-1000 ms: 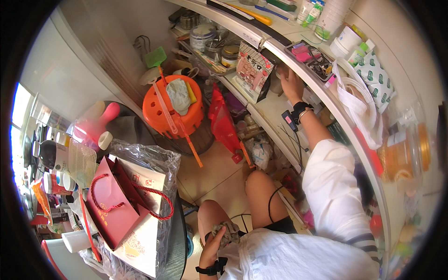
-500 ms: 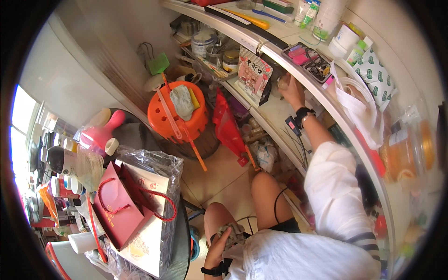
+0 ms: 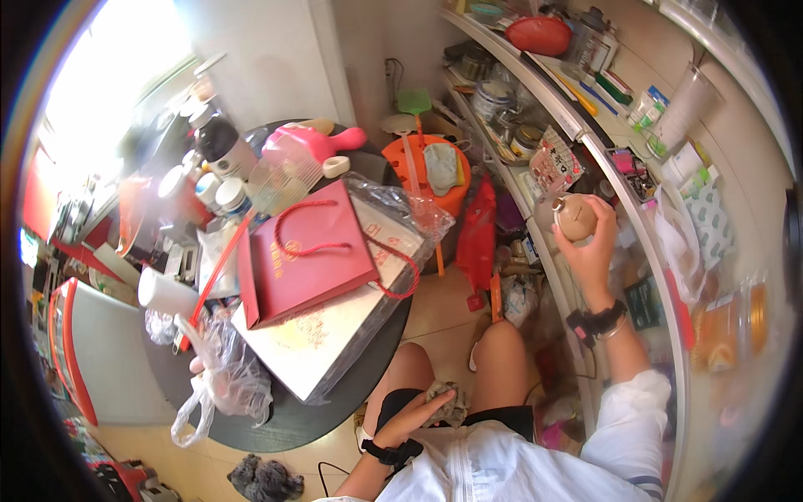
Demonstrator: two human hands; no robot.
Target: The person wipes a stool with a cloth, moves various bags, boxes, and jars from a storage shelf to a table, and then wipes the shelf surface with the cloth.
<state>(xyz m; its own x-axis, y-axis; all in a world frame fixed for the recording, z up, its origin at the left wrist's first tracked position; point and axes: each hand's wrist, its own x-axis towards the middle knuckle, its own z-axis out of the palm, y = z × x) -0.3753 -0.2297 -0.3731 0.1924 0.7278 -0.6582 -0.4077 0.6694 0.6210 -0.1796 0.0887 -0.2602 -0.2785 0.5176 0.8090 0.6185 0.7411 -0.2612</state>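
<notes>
My right hand (image 3: 590,244) is raised in front of the open shelf, its fingers wrapped round a round tan bottle (image 3: 575,218) with a short narrow neck. The neck points to the left. Down on my lap, my left hand (image 3: 416,419) grips a crumpled grey-brown cloth (image 3: 449,403). Just behind the bottle, on the shelf, leans a printed packet (image 3: 555,162) with a dark edge.
To the left, a dark round table (image 3: 335,435) carries a red gift bag (image 3: 322,251), a white box in plastic, bottles and a pink tool. An orange basket (image 3: 401,159) stands beyond. Cluttered shelves (image 3: 623,205) curve along the right. A fluffy grey thing (image 3: 263,478) lies on the floor.
My right hand has come out of the shelf with the round bottle. The view has swung left, bringing more of the table into sight. My left hand still holds the cloth.
</notes>
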